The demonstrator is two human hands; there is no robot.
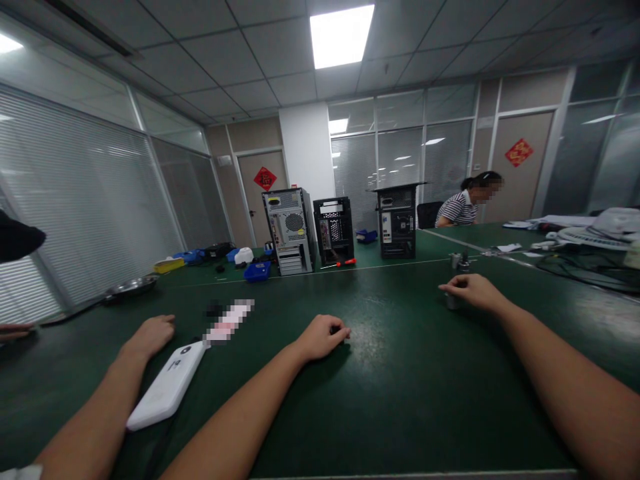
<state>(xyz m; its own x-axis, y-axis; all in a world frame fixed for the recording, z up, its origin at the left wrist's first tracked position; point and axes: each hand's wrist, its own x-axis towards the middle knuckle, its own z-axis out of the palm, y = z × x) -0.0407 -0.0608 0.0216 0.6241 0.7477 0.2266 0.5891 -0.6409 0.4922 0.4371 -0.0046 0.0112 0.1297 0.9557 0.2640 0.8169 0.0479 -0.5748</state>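
Observation:
My left hand rests on the green table near its middle, fingers curled round a small dark thing I cannot make out. Further right, my right hand is stretched out, its fingers pinched on a small grey metal part that stands on the table. Just behind that hand stand two more small metal parts. A third forearm with a loosely closed hand lies at the left, apparently another person's, beside a long white device.
Three computer cases stand at the far side, with blue bins and a red-handled screwdriver. A metal dish lies at the left. Another hand shows at the left edge. A person sits at the back right; cables lie at the right.

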